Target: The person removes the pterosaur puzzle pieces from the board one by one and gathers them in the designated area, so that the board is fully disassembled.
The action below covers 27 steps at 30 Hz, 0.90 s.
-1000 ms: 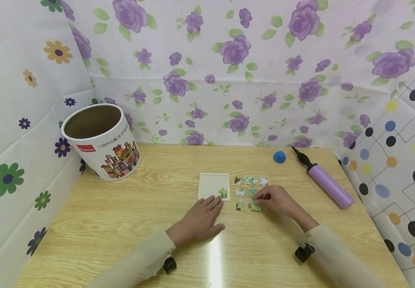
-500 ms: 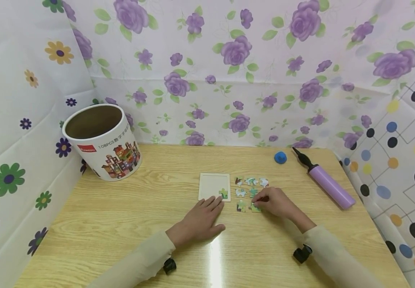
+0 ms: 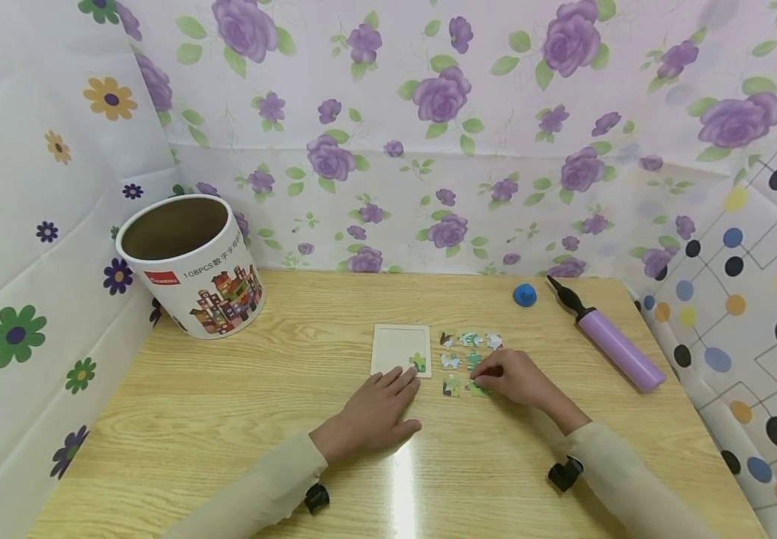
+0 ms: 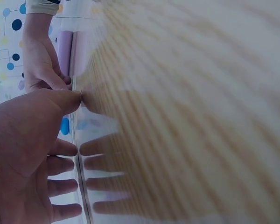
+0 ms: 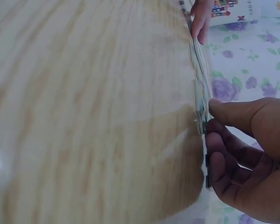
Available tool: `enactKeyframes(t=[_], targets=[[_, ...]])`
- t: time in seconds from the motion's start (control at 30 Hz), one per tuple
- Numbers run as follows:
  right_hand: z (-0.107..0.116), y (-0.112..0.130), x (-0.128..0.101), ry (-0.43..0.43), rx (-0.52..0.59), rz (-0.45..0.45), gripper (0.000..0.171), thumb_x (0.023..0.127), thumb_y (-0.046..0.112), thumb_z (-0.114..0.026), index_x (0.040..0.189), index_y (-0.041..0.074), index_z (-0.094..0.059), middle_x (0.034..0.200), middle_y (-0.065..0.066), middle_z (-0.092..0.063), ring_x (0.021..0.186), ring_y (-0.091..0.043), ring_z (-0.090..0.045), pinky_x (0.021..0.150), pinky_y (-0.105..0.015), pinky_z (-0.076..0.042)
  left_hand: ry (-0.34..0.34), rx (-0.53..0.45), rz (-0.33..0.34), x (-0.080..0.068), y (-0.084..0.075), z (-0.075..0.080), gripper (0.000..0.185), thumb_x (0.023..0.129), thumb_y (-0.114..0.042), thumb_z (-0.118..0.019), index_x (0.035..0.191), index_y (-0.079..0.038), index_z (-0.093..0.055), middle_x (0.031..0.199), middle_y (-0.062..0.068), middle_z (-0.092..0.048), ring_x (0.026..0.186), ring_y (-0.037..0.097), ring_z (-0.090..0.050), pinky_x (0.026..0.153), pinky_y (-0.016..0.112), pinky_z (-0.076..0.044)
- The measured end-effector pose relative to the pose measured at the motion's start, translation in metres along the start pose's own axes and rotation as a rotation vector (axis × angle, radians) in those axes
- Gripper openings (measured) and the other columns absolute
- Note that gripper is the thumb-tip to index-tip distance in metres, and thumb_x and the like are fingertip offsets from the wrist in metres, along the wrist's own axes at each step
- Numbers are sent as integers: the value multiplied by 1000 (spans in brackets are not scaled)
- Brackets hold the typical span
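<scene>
Right hand (image 3: 518, 380) pinching green puzzle piece (image 3: 476, 388) on table (image 3: 227, 419), fingertips curling onto it. Puzzle board (image 3: 400, 349) lying at ten o'clock from piece. Left hand (image 3: 376, 412) resting flat, fingers straight, touching board's near edge, nearer to board.

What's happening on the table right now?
A person is doing a small jigsaw. The left hand lies flat on the table, fingertips at the near edge of the white puzzle board, which has one green piece fitted in its corner. The right hand pinches a loose piece among the pieces spread beside the board. A round puzzle tub, a purple pump and a blue ball sit farther back.
</scene>
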State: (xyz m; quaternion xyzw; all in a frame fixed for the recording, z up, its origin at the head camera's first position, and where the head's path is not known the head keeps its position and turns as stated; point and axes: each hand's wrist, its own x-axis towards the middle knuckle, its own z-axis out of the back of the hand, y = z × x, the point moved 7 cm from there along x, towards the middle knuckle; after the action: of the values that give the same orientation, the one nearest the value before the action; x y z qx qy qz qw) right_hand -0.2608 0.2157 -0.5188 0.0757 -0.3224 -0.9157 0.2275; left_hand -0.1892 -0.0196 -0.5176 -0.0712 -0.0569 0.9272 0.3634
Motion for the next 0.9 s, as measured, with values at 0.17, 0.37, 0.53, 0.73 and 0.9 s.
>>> enactKeyframes(t=[0.17, 0.37, 0.53, 0.73, 0.9], targets=[[3, 3, 0, -10, -5, 0, 8, 92, 15, -78, 97, 20, -82, 94, 10, -74, 81, -7, -62, 70, -26, -52, -27, 24, 16, -3, 8, 4, 71, 107, -51, -44, 160, -5, -34, 167, 13, -29, 154, 32, -28, 122, 49, -27], [5, 10, 3, -15, -29, 20, 7, 92, 18, -78, 97, 21, -82, 91, 11, -73, 80, -5, -63, 70, -26, -53, -47, 11, 24, -6, 22, 4, 75, 104, -56, -46, 160, -8, -34, 166, 13, -29, 155, 33, -24, 124, 52, -22], [4, 16, 8, -14, -28, 47, 7, 92, 18, -78, 98, 19, -82, 90, 11, -73, 80, -5, -65, 71, -27, -55, -26, -38, 11, -8, 28, 2, 76, 103, -58, -46, 161, -10, -33, 167, 13, -28, 155, 33, -22, 124, 52, -20], [4, 29, 20, -10, -17, 83, 9, 93, 17, -77, 101, 17, -81, 94, 10, -74, 83, -6, -67, 74, -28, -57, -37, -49, -12, -9, 28, 2, 76, 104, -56, -47, 161, -8, -33, 166, 14, -29, 154, 35, -26, 123, 47, -25], [1, 42, 35, 0, 2, 95, 12, 94, 18, -76, 104, 13, -81, 96, 7, -74, 85, -8, -66, 76, -31, -57, -38, -9, -12, -9, 29, -1, 76, 104, -57, -44, 161, -9, -32, 166, 14, -30, 153, 34, -27, 123, 45, -26]])
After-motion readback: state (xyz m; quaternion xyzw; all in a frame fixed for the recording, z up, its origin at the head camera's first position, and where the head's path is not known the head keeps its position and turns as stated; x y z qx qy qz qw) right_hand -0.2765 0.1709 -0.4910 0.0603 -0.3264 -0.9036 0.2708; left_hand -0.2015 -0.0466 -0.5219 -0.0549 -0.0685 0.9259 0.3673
